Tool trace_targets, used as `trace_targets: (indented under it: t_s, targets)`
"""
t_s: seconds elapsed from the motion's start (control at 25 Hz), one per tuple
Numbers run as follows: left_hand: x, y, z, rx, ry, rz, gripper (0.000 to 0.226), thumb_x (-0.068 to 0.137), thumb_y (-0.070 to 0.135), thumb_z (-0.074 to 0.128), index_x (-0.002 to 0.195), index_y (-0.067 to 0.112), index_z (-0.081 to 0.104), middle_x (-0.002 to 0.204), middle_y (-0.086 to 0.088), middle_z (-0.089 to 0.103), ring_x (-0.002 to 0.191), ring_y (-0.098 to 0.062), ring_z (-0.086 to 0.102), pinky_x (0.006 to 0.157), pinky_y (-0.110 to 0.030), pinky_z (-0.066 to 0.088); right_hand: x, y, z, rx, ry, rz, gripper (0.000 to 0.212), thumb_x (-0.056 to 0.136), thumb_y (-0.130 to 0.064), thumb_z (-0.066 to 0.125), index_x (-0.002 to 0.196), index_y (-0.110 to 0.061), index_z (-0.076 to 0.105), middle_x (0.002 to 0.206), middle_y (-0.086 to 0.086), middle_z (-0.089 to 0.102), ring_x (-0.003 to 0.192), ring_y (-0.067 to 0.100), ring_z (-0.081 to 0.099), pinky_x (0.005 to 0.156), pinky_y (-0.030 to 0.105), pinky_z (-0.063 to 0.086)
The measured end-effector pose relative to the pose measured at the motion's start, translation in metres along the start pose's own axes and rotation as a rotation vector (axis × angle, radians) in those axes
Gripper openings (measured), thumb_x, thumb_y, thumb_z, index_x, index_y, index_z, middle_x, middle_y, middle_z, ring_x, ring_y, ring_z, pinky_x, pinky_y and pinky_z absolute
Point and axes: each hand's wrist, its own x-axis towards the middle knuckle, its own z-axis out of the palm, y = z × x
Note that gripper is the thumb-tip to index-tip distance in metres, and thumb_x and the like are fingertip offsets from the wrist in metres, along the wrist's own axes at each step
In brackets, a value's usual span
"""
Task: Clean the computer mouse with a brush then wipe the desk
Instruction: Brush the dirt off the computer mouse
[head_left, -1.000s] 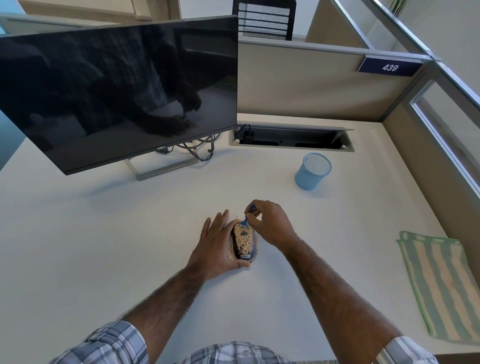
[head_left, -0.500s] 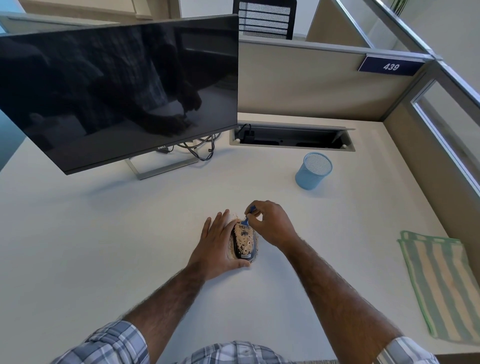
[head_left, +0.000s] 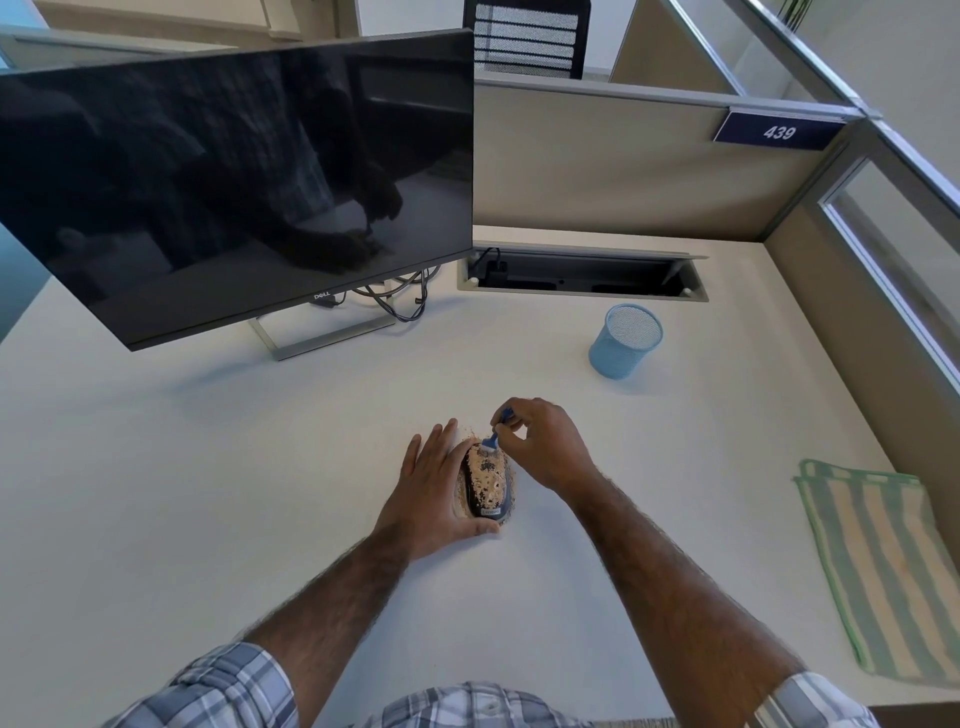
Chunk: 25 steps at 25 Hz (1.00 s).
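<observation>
A dark computer mouse (head_left: 485, 486) coated in sandy crumbs lies on the white desk (head_left: 208, 493), with more crumbs scattered around it. My left hand (head_left: 434, 486) rests against its left side, fingers straight and thumb tucked under its near end. My right hand (head_left: 540, 444) pinches a small blue brush (head_left: 493, 435), whose head touches the far end of the mouse. A green and beige striped cloth (head_left: 878, 566) lies folded at the desk's right edge.
A black monitor (head_left: 234, 176) on a metal stand fills the back left, with cables behind it. A blue mesh pen cup (head_left: 623, 340) stands back right, near an open cable tray (head_left: 582, 273). Partition walls close off the back and right sides.
The brush head has shifted slightly over the far end of the mouse, and dark patches now show through the crumbs there. My left hand has not moved.
</observation>
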Motion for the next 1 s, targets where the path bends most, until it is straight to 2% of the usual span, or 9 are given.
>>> trace_targets:
  t_s: [0.24, 0.4, 0.76, 1.0]
  targets:
    - [-0.0003, 0.0002, -0.0003, 0.005, 0.002, -0.001, 0.127, 0.064, 0.094, 0.057, 0.16, 0.022, 0.016, 0.172, -0.001, -0.006, 0.158, -0.016, -0.014, 0.126, -0.039, -0.014, 0.0001, 0.0019, 0.0, -0.008, 0.003, 0.023, 0.012, 0.092, -0.021, 0.062, 0.098, -0.023, 0.072, 0.09, -0.007, 0.072, 0.085, 0.008, 0.06, 0.075, 0.032, 0.053]
    - [0.0001, -0.0001, 0.0004, 0.008, 0.0, -0.002, 0.127, 0.064, 0.095, 0.055, 0.16, 0.021, 0.016, 0.172, -0.002, -0.006, 0.158, -0.017, -0.013, 0.126, -0.04, -0.012, 0.0012, 0.0019, 0.0013, 0.02, -0.005, 0.068, 0.011, 0.09, -0.019, 0.061, 0.094, -0.02, 0.07, 0.087, -0.004, 0.072, 0.081, 0.014, 0.065, 0.073, 0.038, 0.057]
    - [0.0002, -0.0013, 0.0012, -0.006, 0.016, 0.003, 0.126, 0.064, 0.095, 0.055, 0.159, 0.023, 0.016, 0.172, -0.002, -0.004, 0.158, -0.017, -0.012, 0.126, -0.039, -0.014, 0.0056, 0.0021, 0.0026, -0.011, -0.025, 0.05, 0.012, 0.092, -0.02, 0.06, 0.097, -0.022, 0.071, 0.091, -0.005, 0.072, 0.085, 0.012, 0.065, 0.075, 0.034, 0.055]
    - [-0.0002, -0.0014, 0.001, -0.008, 0.01, 0.002, 0.126, 0.065, 0.096, 0.054, 0.16, 0.023, 0.014, 0.172, -0.001, -0.006, 0.158, -0.016, -0.014, 0.127, -0.042, -0.01, 0.0085, -0.0014, 0.0055, -0.032, -0.058, 0.021, 0.013, 0.093, -0.021, 0.06, 0.101, -0.02, 0.071, 0.093, -0.003, 0.072, 0.088, 0.014, 0.064, 0.079, 0.041, 0.057]
